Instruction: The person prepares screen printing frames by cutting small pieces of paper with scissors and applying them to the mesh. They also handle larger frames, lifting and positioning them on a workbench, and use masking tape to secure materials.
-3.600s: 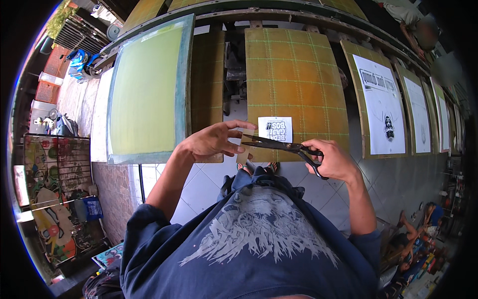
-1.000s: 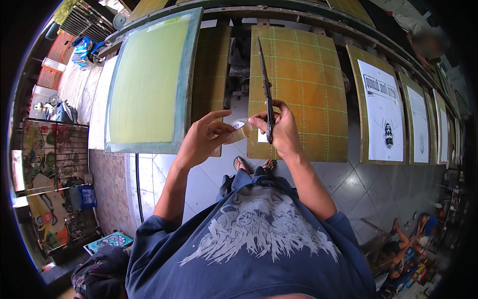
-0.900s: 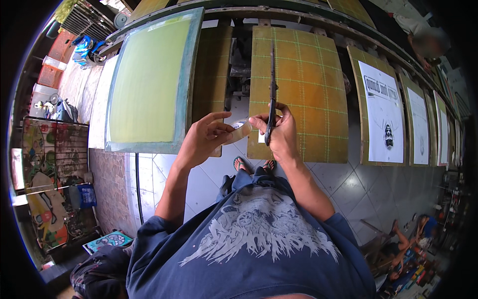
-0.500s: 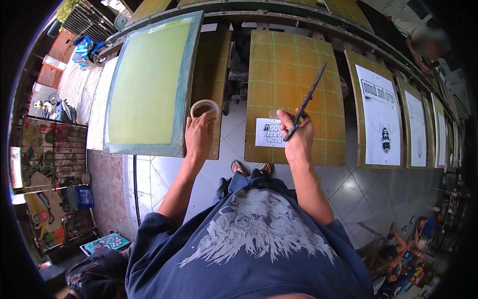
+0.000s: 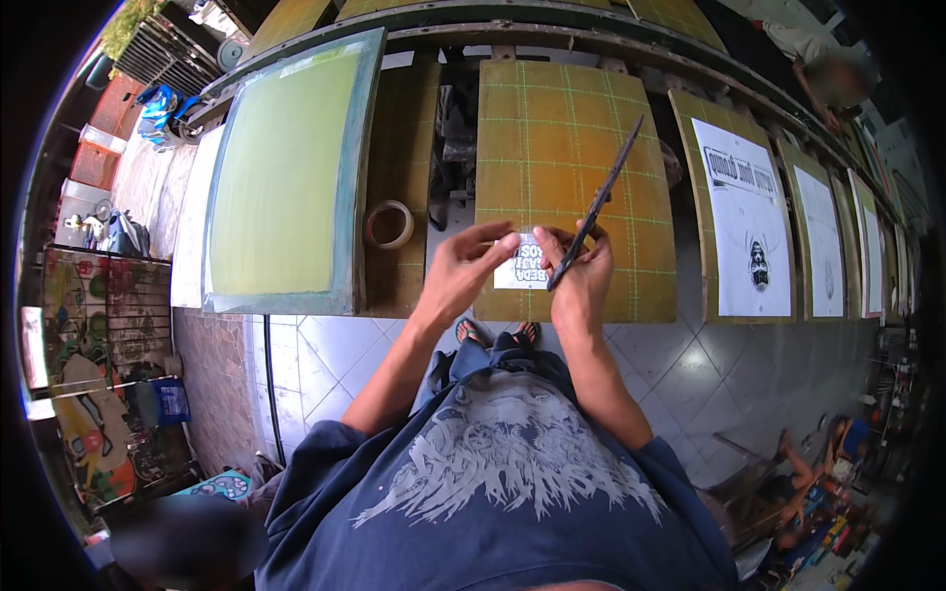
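Observation:
My right hand (image 5: 581, 281) is closed around a pair of dark scissors (image 5: 613, 177), whose blades point up and away to the right. Its thumb and forefinger come close to my left hand. My left hand (image 5: 461, 274) is held with fingers stretched toward the right and the thumb apart from them; nothing is plainly visible in it. Both hands are above the near edge of a brown board (image 5: 576, 138) with green grid lines. Between and below them, a small white printed paper (image 5: 519, 271) lies on that board. A roll of tape (image 5: 406, 236) rests on the darker board to the left.
A mesh screen in a blue-edged frame (image 5: 286, 177) is at the left. To the right, more boards carry white printed sheets (image 5: 749, 227). A metal rail (image 5: 424, 39) runs behind the boards. A person (image 5: 828, 79) is at the far right; others sit lower right.
My left hand has let go of the tape roll, which now lies on the board, and moved right toward my right hand. The scissors remain in my right hand, shifted slightly.

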A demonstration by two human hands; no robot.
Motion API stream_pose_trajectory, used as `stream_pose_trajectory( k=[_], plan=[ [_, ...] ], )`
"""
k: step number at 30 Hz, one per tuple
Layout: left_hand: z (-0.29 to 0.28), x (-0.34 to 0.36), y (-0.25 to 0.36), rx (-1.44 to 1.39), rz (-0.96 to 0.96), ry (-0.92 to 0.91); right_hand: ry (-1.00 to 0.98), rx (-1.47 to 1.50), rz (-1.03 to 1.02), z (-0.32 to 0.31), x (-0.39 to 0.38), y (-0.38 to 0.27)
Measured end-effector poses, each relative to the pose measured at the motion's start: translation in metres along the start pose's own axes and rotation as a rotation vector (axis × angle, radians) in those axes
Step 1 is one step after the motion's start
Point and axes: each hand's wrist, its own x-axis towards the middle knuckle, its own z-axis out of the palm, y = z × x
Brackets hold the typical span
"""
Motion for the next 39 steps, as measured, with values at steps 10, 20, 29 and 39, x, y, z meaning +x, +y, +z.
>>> stream_pose_trajectory(
  k=[10, 20, 29, 39],
  plan=[
    [0.038, 0.000, 0.004, -0.111, -0.037, -0.138, 0.037, -0.003, 0.018, -0.027, -0.002, -0.015],
    [0.078, 0.002, -0.007, 0.196, 0.106, 0.038, 0.066, 0.008, -0.028, -0.065, 0.002, -0.015],
    [0.078, 0.009, -0.006, -0.145, -0.035, 0.001, -0.156, -0.135, 0.116, -0.118, 0.003, -0.027],
    [0.084, 0.033, 0.014, -0.131, 0.087, 0.149, -0.634, -0.263, 0.426, -0.165, -0.058, -0.013]
  ],
)
